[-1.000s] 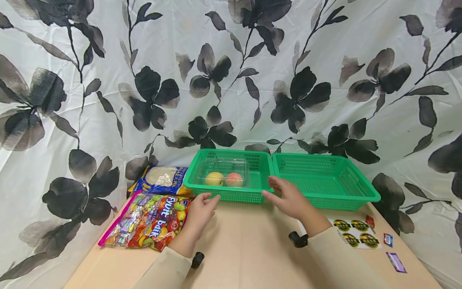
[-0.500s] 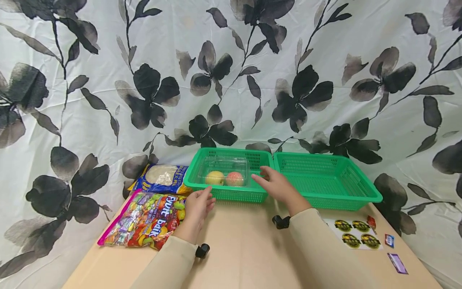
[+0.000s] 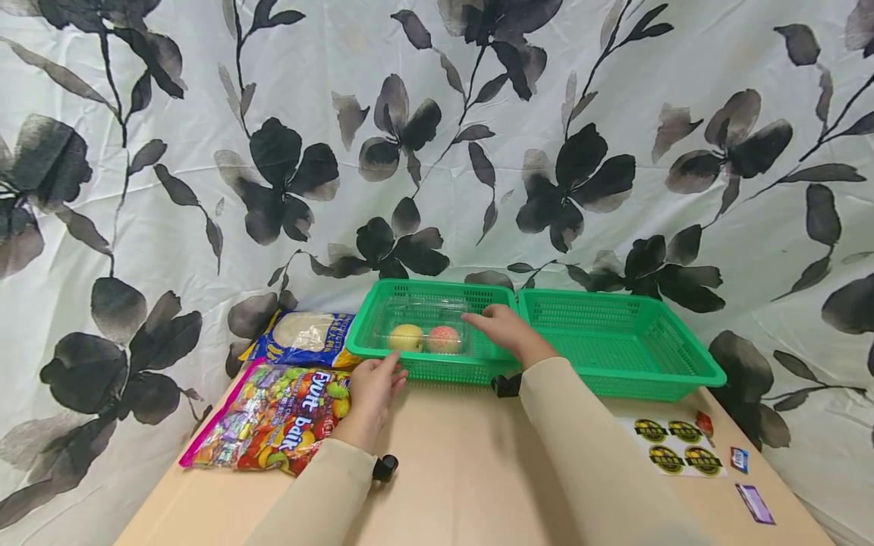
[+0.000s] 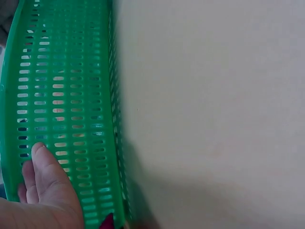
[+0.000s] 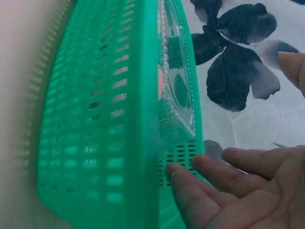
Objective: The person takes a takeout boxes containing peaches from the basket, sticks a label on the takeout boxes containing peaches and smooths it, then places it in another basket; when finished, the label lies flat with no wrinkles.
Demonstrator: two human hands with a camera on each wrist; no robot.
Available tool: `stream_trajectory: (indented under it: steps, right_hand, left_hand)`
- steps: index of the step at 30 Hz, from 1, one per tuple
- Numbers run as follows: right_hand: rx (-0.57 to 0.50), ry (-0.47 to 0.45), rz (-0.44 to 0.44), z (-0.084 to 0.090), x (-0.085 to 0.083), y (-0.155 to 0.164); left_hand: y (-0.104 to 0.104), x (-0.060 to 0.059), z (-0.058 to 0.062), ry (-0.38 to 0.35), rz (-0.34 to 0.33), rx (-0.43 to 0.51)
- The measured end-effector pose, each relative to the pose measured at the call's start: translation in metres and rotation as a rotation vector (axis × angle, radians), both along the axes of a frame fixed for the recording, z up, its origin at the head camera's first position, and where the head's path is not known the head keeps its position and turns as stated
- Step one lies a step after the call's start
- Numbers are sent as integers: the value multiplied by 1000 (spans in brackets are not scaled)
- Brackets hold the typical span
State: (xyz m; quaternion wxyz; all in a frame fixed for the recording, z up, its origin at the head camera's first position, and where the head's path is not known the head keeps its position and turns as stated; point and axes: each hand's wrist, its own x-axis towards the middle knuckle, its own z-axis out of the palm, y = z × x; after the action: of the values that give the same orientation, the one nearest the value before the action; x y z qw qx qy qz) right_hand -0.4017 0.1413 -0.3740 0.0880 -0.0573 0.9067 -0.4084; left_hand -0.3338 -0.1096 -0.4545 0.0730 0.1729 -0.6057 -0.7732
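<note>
Green basket, left: slotted green plastic basket (image 3: 437, 356) at back of the light wooden desk (image 3: 464, 470), just beside a 2nd one; its slotted front wall fills the left wrist view (image 4: 66, 109).
Clear box: see-through plastic clamshell box (image 3: 425, 324) inside the left basket, lid on, w/ a yellow round fruit (image 3: 406, 337) and a pink-red round fruit (image 3: 444, 338) side by side in it; the right wrist view shows its ridged clear lid (image 5: 175, 90) above the basket rim.
Right hand: right hand (image 3: 503, 328) reaches over the left basket's right end, fingers straight and spread, tips at or just beside the clear box; contact can't be told. Holds nothing. Beige sleeve runs back to the near edge.
Left hand: left hand (image 3: 375, 388) on the desk in front of the left basket, fingers relaxed, fingertips (image 4: 39, 152) against the basket's front wall near its left end. Grips nothing.
Green basket, right: matching green slotted basket (image 3: 617, 356), touching the first on its right side.
Candy bag: bright pink-edged bag of fruit sweets (image 3: 273, 417) flat on the desk, just left of the left hand.
Blue pack: blue-and-yellow pack w/ pale flat rounds (image 3: 303, 337) behind the candy bag, beside the left basket.
Stickers: white sheet w/ yellow-black round stickers (image 3: 672, 447) plus small coloured tags (image 3: 754, 502) on the desk's right part.
Backdrop: white cloth w/ black flower print (image 3: 437, 136) behind and around the desk.
</note>
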Motion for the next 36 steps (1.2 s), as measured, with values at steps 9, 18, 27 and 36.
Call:
stream_trajectory:
  steps: [9,18,27,36]
  right_hand:
    - [-100,-163,-63,5,-24,-7]
    - [-163,-221,-123,-5,-33,-18]
    - [-185,-274,-208,-13,-46,-35]
    - [-140,-298,-225,-25,-57,-41]
  left_hand:
    - [1,-5,-5,-2,10,-5]
    - [3,-9,-7,2,26,-3]
    - [3,-10,-10,7,26,17]
    - [2,-11,-9,14,27,9]
